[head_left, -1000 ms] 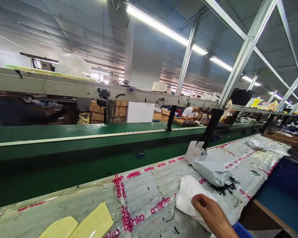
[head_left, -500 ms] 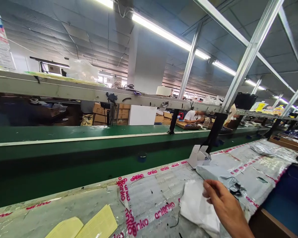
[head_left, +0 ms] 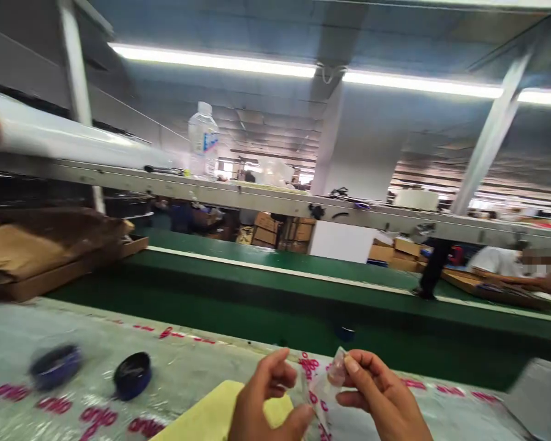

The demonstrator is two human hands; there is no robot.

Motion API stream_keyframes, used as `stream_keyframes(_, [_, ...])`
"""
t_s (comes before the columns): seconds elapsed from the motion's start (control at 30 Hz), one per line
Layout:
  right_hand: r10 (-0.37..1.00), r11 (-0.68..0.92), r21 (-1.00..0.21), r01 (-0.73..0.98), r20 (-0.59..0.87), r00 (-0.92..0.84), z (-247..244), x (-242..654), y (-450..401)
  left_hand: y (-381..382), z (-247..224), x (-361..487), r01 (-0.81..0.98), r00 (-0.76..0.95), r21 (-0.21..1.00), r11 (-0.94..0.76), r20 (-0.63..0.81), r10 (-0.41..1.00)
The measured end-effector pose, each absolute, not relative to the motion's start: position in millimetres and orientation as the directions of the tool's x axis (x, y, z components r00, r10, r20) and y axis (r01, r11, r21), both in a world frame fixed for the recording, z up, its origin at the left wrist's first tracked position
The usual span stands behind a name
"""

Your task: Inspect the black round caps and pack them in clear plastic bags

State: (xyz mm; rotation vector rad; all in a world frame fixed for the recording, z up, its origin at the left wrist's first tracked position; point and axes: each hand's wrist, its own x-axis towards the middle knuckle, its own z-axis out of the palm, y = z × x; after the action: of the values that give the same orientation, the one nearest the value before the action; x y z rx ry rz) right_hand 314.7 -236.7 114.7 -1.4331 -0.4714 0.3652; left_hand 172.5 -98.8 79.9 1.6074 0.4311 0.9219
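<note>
My left hand (head_left: pixel 266 401) and my right hand (head_left: pixel 379 398) meet at the bottom centre of the view, above the plastic-covered bench (head_left: pixel 73 343). Together they pinch a small clear plastic bag (head_left: pixel 326 386) between thumbs and fingers. The bag is thin and partly blurred, so I cannot tell what is in it. A yellow paper sheet (head_left: pixel 211 416) lies on the bench just below my left hand.
Two small dark round lids (head_left: pixel 132 375) (head_left: pixel 55 366) lie on the bench at left. A cardboard tray (head_left: pixel 50 251) sits at far left. A green conveyor belt (head_left: pixel 303 275) runs behind the bench, with a water bottle (head_left: pixel 202 139) on the rail above. Another person's arm (head_left: pixel 509 269) works at far right.
The view has swung left, away from the white cloth and grey parcels. My right hand left the white cloth, and both hands now hold a small clear bag.
</note>
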Motion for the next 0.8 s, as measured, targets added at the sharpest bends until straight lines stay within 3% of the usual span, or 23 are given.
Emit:
stream_keyframes(0.2, [0.671,0.205,-0.978,-0.034,0.116,0.732,119,274,-162,-78,96,177,-0.235,0.558,0.95,-0.204,0.304,0.772])
stream_keyframes(0.37, [0.729,0.185,-0.978,-0.098,0.07,0.681,115,267,-126,-52,91,157,-0.247,0.471,0.95,-0.192,0.291,0.833])
stream_keyframes(0.53, [0.843,0.125,-0.975,-0.182,0.008,0.538,112,250,-97,-32,85,141,-0.13,0.368,0.958,-0.254,0.285,0.885])
stream_keyframes(0.73, [0.888,0.05,-0.986,-0.159,-0.029,0.459,108,231,-72,-9,69,110,-0.266,0.431,0.957,-0.117,0.227,0.873])
stream_keyframes(0.8, [0.907,0.036,-0.984,-0.177,-0.042,0.418,100,230,-62,0,64,97,-0.219,0.396,0.963,-0.155,0.232,0.888])
